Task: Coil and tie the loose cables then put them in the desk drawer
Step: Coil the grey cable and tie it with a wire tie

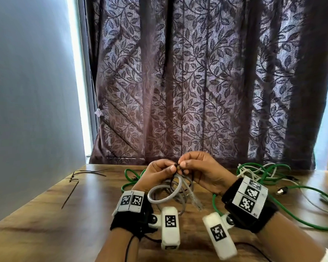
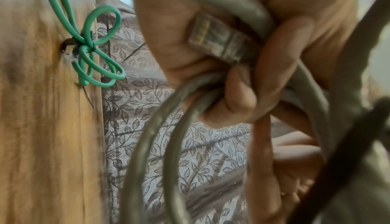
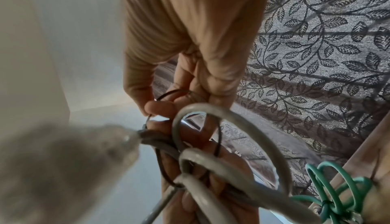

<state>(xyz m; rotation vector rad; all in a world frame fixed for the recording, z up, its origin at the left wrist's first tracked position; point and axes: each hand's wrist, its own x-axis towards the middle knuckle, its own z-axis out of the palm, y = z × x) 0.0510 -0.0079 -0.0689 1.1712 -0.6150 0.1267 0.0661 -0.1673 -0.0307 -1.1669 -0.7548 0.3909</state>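
Two hands are meeting above the wooden desk point(image 1: 45, 205): I am watching my left hand point(image 1: 155, 174) curling round the coiled grey network cable point(image 1: 159, 197), which is hanging below both, while my right hand point(image 1: 199, 171) is pinching the thin black cable tie point(image 3: 218, 137) looped around it, fingertips nearly touching.

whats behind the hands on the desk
Just past the left hand lies a green cable already tied into a bundle. The hands and the grey cable coil cover much of it in the head view; the left wrist view shows it whole, cinched at the middle.
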